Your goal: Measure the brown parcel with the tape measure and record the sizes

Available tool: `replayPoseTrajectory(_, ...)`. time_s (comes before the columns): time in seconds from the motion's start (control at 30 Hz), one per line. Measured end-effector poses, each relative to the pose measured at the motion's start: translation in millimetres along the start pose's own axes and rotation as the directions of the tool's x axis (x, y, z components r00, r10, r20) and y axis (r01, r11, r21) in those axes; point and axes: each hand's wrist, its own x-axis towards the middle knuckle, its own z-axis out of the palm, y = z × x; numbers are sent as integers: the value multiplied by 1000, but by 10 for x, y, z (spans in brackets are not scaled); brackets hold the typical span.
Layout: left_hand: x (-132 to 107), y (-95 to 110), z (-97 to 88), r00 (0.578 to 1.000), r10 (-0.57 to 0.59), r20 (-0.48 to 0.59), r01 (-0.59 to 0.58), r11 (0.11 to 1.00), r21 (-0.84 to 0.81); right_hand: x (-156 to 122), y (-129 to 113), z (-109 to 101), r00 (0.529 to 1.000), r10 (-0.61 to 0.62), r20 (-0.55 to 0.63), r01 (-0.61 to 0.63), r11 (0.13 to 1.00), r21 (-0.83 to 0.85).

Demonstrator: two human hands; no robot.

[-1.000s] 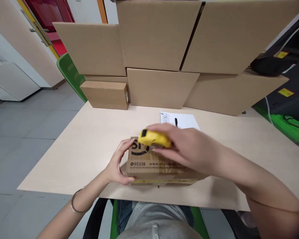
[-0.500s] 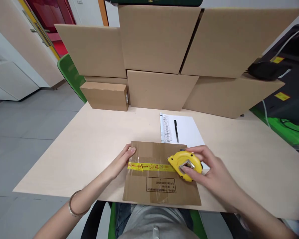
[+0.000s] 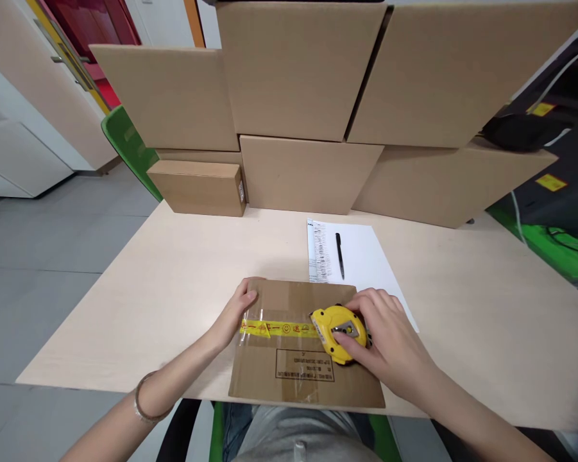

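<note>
A flat cardboard box lies at the table's front edge, with yellow printed tape across it and a framed block of print below the tape. My left hand grips the box's left side, thumb on top and fingers behind. Held in my right hand is a yellow tape measure, resting over the right part of the box; my thumb presses on its metal clip. The tape measure covers the right end of the yellow tape. No blade shows pulled out of it.
Behind the box lies a white sheet of paper with a black pen on it. A small carton stands at the back left. Large cardboard boxes form a wall along the table's back. A green chair stands behind at left.
My right hand has moved left and slightly down with the tape measure, which has turned a little. The view has shifted slightly; my left hand keeps its hold on the box.
</note>
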Motion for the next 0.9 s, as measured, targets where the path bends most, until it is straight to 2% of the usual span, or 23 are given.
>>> replayPoseTrajectory(0.03, -1, 14, 33, 1000, -3, 6, 3, 1000, -5, 35, 60, -15, 999, 42, 22, -43, 998, 52)
replayPoseTrajectory(0.1, 7, 30, 78, 1000, 1, 28, -1, 1000, -5, 148, 243, -26, 977, 199, 71, -206, 973, 104)
replayPoseTrajectory(0.17, 27, 26, 97, 999, 21, 37, -21, 1000, -2, 308, 482, 23, 916, 383, 120, -391, 919, 51)
replayPoseTrajectory(0.27, 64, -5, 106, 999, 39, 9, -39, 999, -32, 555, 822, 228, 852, 486, 195, -484, 873, -60)
replayPoseTrajectory(0.37, 83, -39, 119, 1000, 30, 2, -30, 997, -68, 711, 1038, 484, 832, 497, 246, -497, 865, -68)
replayPoseTrajectory(0.47, 68, -57, 129, 1000, 11, 4, -11, 995, -98, 767, 1183, 634, 832, 484, 273, -504, 864, 4)
replayPoseTrajectory(0.6, 17, -68, 116, 999, -33, 21, 35, 992, -119, 779, 1384, 660, 867, 402, 293, -475, 845, 246)
replayPoseTrajectory(0.73, -34, -85, 101, 997, -44, 57, 52, 988, -145, 786, 1493, 695, 898, 323, 298, -435, 756, 490)
replayPoseTrajectory(0.9, -71, -105, 120, 997, -28, 70, 42, 978, -204, 779, 1473, 794, 900, 245, 361, -425, 679, 599)
